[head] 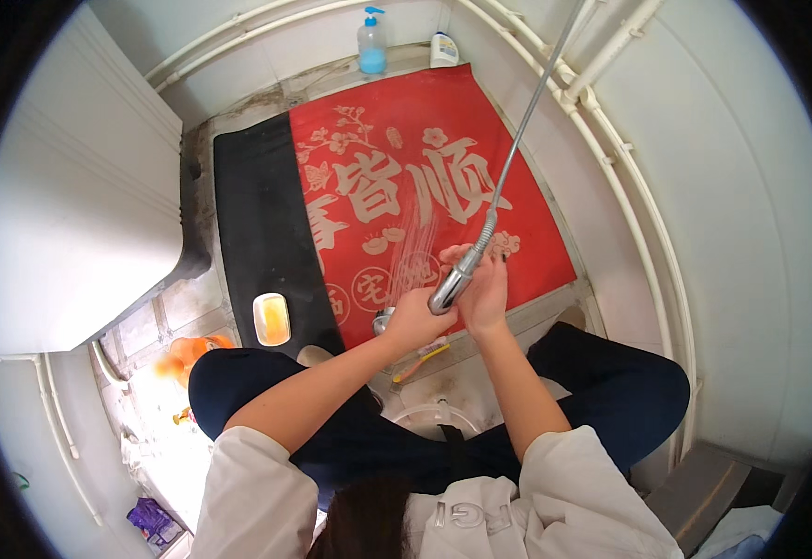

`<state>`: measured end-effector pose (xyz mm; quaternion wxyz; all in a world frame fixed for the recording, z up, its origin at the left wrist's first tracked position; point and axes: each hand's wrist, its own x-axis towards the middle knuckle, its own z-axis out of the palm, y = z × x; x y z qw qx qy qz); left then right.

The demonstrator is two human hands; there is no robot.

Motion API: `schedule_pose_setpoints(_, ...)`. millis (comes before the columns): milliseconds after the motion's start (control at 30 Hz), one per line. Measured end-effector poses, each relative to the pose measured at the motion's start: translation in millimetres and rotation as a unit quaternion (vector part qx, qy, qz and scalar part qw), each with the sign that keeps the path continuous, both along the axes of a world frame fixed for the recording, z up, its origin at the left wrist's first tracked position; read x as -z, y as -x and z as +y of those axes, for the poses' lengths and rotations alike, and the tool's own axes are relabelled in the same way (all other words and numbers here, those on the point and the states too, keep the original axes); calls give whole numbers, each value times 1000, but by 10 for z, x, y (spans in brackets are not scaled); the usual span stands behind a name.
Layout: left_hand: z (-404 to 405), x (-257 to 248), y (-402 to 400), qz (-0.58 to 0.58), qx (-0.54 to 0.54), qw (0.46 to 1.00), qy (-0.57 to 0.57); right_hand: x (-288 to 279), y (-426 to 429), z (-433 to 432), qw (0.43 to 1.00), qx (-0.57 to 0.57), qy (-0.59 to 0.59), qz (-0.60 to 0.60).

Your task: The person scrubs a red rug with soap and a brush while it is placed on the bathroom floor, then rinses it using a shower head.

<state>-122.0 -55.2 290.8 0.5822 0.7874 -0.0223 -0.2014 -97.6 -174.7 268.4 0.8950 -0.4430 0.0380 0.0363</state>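
My left hand (416,318) is closed around the handle of a chrome shower head (383,320), whose head points away from me. Water streams from it onto a red doormat (448,161) with pale characters and flowers. Beside the handle's hose end, my right hand (479,286) is raised with fingers apart, partly behind the metal hose (514,150); whether it touches the handle I cannot tell. A black section of mat (259,209) lies at the left, bearing a white soap dish (271,320) with a yellow bar. Below my hands, a yellow-handled brush (420,363) rests on the floor.
A pump bottle of blue liquid (372,52) and a white bottle (444,51) stand by the far wall. White pipes (622,182) run along the right wall. A white appliance or cabinet (85,189) is at the left, with an orange container (200,353) near my knee.
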Motion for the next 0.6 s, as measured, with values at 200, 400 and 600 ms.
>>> schedule_pose_setpoints(200,72,18,95,-88,-5,996,6,686,-203,116,986,-23,-4,163)
schedule_pose_setpoints(400,131,-113,132,-103,-2,995,-4,774,-649,502,974,-144,140,102)
schedule_pose_setpoints(600,184,-195,94,-99,16,994,-44,860,-786,830,949,-246,152,126)
